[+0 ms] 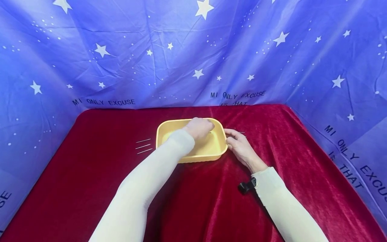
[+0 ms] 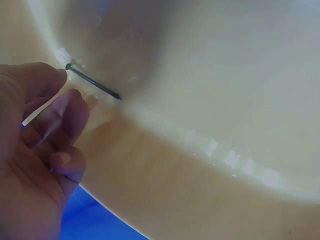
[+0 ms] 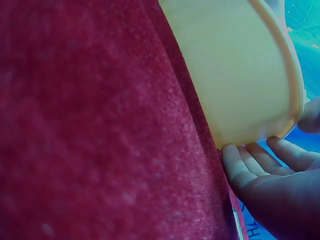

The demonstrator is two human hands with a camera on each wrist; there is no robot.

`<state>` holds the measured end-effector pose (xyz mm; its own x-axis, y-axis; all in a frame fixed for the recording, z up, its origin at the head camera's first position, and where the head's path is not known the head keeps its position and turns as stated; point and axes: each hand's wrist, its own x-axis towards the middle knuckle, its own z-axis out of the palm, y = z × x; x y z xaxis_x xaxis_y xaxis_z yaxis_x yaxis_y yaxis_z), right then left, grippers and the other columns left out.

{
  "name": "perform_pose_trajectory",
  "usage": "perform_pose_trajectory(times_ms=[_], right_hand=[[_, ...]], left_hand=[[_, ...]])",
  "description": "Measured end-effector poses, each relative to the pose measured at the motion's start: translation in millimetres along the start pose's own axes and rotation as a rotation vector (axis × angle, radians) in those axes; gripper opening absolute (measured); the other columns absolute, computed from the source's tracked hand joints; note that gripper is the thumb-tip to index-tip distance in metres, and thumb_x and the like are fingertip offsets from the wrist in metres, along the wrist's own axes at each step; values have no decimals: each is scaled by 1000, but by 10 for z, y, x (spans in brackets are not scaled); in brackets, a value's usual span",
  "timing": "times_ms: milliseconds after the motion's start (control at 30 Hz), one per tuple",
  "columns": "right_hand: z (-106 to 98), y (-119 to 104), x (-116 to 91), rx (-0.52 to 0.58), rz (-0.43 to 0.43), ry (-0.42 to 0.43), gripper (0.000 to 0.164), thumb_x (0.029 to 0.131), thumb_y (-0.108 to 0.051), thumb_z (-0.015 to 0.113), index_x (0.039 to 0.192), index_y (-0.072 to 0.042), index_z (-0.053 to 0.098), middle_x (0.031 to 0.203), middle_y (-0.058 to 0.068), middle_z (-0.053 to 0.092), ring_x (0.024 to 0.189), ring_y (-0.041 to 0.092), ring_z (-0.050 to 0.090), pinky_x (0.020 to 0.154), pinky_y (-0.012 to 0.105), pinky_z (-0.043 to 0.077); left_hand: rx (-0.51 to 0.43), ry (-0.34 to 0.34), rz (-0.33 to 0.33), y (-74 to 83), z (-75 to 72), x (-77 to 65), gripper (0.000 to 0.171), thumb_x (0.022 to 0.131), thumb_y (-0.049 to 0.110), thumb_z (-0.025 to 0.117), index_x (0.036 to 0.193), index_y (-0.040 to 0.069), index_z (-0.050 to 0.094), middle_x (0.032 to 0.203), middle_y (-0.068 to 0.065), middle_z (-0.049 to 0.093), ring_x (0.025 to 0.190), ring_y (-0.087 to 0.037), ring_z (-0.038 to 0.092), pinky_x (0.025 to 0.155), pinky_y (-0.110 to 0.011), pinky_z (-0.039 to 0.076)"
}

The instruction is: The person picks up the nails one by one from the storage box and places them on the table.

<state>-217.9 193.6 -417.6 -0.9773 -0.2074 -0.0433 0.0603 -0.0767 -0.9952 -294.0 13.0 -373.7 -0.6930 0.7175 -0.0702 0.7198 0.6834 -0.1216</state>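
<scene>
A yellow rectangular container (image 1: 198, 158) sits on the red cloth. My left hand (image 1: 199, 128) reaches into its far right part. In the left wrist view, a dark nail (image 2: 95, 82) lies against the inner corner, its head right at a fingertip of my left hand (image 2: 45, 120). The fingers there are loosely bent, with a gap between the upper digit and the others. My right hand (image 1: 242, 148) holds the container's right end from outside. In the right wrist view, its fingertips (image 3: 232, 155) touch the lower wall and the thumb (image 3: 310, 116) is at the rim.
Several thin, pale nail-like pieces (image 1: 143, 146) lie on the cloth left of the container. Another thin piece (image 1: 242, 132) lies right of it, beyond my right hand. A blue star-printed curtain (image 1: 169, 67) hangs behind the red-covered table (image 1: 90, 161).
</scene>
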Motion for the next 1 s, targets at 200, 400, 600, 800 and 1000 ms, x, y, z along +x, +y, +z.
perform_pose_trajectory(times_ms=[200,400,600,800,1000], right_hand=[[3,-14,2,2,-2,2,53,84,7,39,137,10,37,131,33,44,104,27,56,83,28,50],[6,-16,3,0,-2,10,52,85,7,39,137,10,38,131,33,45,105,27,56,83,28,50],[9,-6,11,1,-3,5,52,85,8,38,137,11,38,132,33,44,106,28,56,85,29,50],[5,7,14,3,-3,1,52,85,8,39,136,12,37,133,34,43,107,27,56,87,30,49],[7,6,10,2,-1,-1,51,86,8,40,136,12,37,131,33,44,105,26,57,85,28,49]], left_hand=[[53,-13,-8,18,31,17,15,91,10,53,99,17,65,95,-2,66,90,-21,63,80,-37,51],[31,-43,-26,52,50,22,20,91,9,51,103,15,65,100,-3,66,95,-22,62,87,-37,48],[7,-49,-37,55,80,23,20,91,8,50,104,15,65,100,-3,66,92,-22,62,84,-36,48],[-6,-45,-60,56,109,34,20,94,10,47,102,15,64,100,-3,66,92,-23,62,82,-36,49],[-26,-45,-69,67,130,46,16,94,13,49,101,14,64,99,-4,66,95,-23,61,86,-35,47]])
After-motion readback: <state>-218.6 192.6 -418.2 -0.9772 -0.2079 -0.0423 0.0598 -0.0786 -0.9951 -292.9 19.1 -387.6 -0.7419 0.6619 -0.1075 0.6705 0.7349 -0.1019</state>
